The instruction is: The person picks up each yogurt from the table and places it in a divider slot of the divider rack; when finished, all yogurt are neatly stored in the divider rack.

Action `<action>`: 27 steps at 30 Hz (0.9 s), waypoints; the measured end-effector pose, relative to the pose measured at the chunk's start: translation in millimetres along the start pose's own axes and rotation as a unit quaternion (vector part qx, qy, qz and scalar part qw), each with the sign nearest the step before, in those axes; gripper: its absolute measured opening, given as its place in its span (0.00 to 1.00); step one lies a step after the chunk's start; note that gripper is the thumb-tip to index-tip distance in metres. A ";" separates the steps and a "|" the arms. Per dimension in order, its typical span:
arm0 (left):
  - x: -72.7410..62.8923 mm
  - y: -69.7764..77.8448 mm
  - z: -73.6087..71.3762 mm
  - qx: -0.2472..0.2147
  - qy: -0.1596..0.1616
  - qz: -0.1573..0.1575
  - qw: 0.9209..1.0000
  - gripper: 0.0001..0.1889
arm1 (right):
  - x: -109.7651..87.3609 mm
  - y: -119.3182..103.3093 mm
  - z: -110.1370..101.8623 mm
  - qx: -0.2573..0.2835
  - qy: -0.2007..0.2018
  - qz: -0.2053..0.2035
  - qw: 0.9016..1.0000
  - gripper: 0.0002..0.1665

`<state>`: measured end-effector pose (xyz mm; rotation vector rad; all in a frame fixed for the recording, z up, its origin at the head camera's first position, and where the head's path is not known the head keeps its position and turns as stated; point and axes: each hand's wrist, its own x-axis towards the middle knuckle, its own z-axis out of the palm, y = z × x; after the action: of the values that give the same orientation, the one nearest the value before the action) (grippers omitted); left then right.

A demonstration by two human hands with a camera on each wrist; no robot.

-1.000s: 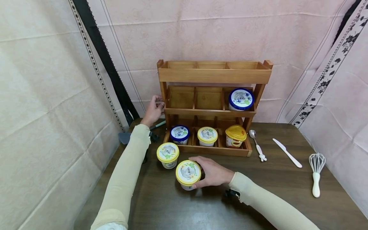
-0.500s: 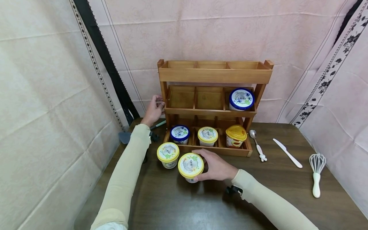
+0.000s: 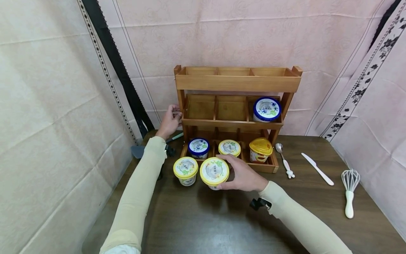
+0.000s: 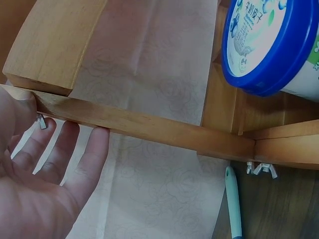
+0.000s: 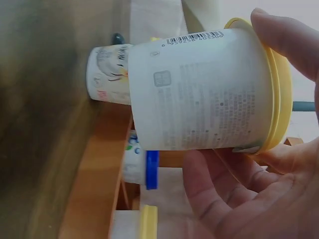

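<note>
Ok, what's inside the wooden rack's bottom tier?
In the head view, left to right: a blue-lidded tub, a yellow-lidded tub and a yellow-capped cup. The right hand hides the middle one's lower part; what all three contain is covered.

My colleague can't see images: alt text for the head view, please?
A right hand grips a yellow-lidded tub before a three-tier wooden rack of four containers; the left hand holds the rack's side. Another yellow-lidded tub stands nearby; utensils lie at right.

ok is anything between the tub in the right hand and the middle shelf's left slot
Yes, low down: the bottom shelf with its blue-lidded tub lies ahead of the held tub, and a front board edges the left slot. Over these, nothing visible blocks the way.
</note>
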<state>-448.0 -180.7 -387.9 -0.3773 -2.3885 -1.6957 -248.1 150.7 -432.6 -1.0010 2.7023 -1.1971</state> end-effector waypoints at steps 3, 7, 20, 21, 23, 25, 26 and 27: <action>1.3 0.6 -0.2 0.000 0.000 -0.001 1.000 0.16 | 0.8 -3.2 -7.6 0.002 0.012 0.000 1.000 0.62; 2.6 0.5 -0.6 0.002 0.000 -0.001 1.000 0.16 | 3.1 -5.9 -17.4 0.007 0.032 -0.010 0.999 0.63; 0.7 -2.2 -0.6 0.001 0.000 0.001 1.000 0.16 | 11.3 -13.8 -44.5 0.002 0.077 0.002 0.997 0.62; 0.8 -2.0 -0.7 0.000 -0.001 0.000 1.000 0.16 | 11.9 -14.5 -46.7 0.000 0.079 0.003 0.997 0.62; 0.9 -1.6 -0.6 -0.002 -0.003 0.000 1.000 0.16 | 13.2 -16.1 -51.1 -0.002 0.085 0.005 0.996 0.62; 0.5 -1.5 -0.6 -0.004 -0.004 0.002 1.000 0.16 | 14.7 -17.0 -55.0 -0.002 0.093 0.007 0.996 0.62; 0.1 -1.6 -0.7 -0.003 -0.003 0.001 1.000 0.16 | 15.0 -17.5 -56.9 -0.002 0.097 0.007 0.995 0.62; -0.5 -1.9 -0.7 -0.003 -0.003 0.000 1.000 0.16 | 15.3 -18.1 -58.6 -0.003 0.101 0.009 0.995 0.63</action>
<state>-448.1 -182.1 -389.6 -0.3844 -2.3881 -1.7059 -265.9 171.6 -375.7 -0.9005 2.8596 -1.3580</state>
